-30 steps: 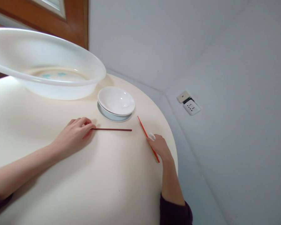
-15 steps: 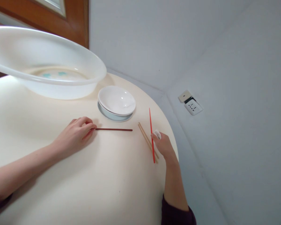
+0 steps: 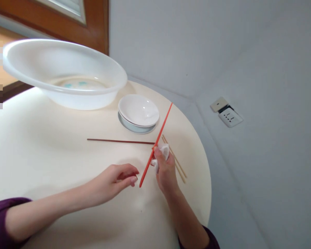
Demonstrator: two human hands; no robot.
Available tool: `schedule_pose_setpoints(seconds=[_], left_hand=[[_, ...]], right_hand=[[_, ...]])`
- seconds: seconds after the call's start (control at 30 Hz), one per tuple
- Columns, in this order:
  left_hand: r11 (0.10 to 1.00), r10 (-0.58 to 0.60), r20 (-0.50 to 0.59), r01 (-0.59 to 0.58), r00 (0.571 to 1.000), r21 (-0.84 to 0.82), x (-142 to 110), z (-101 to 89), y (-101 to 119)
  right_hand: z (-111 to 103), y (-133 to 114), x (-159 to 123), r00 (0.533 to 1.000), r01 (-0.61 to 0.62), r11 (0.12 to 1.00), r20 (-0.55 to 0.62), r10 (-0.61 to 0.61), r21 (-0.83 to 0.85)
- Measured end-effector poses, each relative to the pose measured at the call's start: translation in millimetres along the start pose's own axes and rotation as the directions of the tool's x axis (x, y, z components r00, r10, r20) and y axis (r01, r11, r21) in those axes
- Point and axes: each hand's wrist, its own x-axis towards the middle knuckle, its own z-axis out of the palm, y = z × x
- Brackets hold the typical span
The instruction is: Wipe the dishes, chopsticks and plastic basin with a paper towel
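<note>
My right hand (image 3: 166,169) grips a red chopstick (image 3: 163,126) between thumb and fingers, tilted with its thin end up and away. A crumpled white cloth or tissue (image 3: 165,150) is bunched in the same hand. Just left of the chopstick's thick lower end is my left hand (image 3: 123,178), empty, thumb and fingers parted in a loose curve. A dark brown chopstick (image 3: 119,140) lies sideways on the table beyond my hands. Two pale wooden chopsticks (image 3: 180,162) rest side by side at the right, partly hidden by my right hand.
Stacked white bowls (image 3: 138,110) stand behind the brown chopstick. A large translucent white basin (image 3: 80,98) sits at the back left of the round cream table (image 3: 54,155). The table's edge curves close by on the right, near the wall with a socket (image 3: 230,117).
My left hand has let go of the brown chopstick and come right and nearer me. My right hand has lifted the red chopstick leftward and tilted it. The view has shifted slightly.
</note>
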Motion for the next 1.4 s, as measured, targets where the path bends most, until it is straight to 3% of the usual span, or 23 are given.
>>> schedule_pose_setpoints(seconds=[0.33, 0.5, 0.73, 0.93, 1.1, 1.4], left_hand=[[0.930, -0.077, 0.093, 0.105, 0.993, -0.353, 1, 7.4, 3], [0.962, -0.072, 0.065, 0.087, 0.995, -0.259, 1, 6.0, 1], [0.986, -0.018, -0.089, 0.003, 0.996, -0.168, 0, -2.4, -5], [0.994, 0.029, -0.148, -0.045, 0.989, -0.104, -2, -3.1, -6], [0.996, 0.057, -0.145, -0.066, 0.988, -0.055, -3, -2.8, -9], [0.993, 0.116, -0.165, -0.114, 0.980, 0.022, -5, -4.5, -10]], right_hand=[[17, 0, -12, 0.986, 0.017, 0.994, 0.169, 0.001, -0.103], [16, 2, -12, 0.970, -0.004, 0.997, 0.243, 0.021, -0.072], [6, 7, -9, 0.965, -0.118, 0.980, 0.253, 0.075, 0.160], [9, 11, -6, 0.982, -0.118, 0.992, 0.151, 0.111, 0.042], [11, 5, -6, 0.980, -0.077, 0.996, 0.177, 0.085, -0.051], [10, 1, -5, 0.968, 0.034, 0.999, 0.251, -0.025, -0.033]])
